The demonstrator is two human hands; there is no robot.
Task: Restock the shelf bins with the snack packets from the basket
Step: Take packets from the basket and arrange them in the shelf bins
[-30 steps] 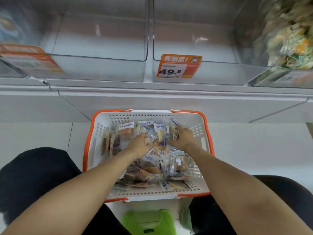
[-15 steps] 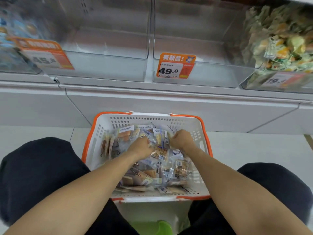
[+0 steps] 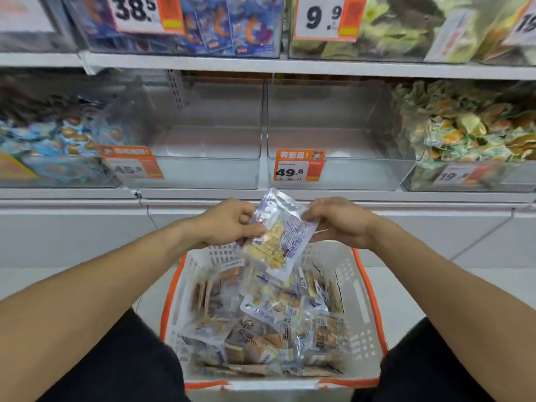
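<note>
A white basket with an orange rim (image 3: 366,297) sits on the floor between my knees, holding several clear snack packets (image 3: 272,323). Above it I hold up a bunch of blue-printed packets (image 3: 280,236) showing pale crackers. My left hand (image 3: 226,221) pinches the bunch at its left edge. My right hand (image 3: 339,220) grips its upper right corner. Straight ahead on the shelf stand two clear bins with nothing in them: one (image 3: 208,158) with a 45.8 tag, one (image 3: 348,158) with a 49.8 tag.
A bin of blue-wrapped snacks (image 3: 58,140) stands at the left and a bin of green and orange packets (image 3: 470,137) at the right. The upper shelf carries more filled bins with price tags (image 3: 324,17). White floor lies on either side of the basket.
Both hands have risen out of the basket with packets held between them. The view has tilted up, showing the upper shelf.
</note>
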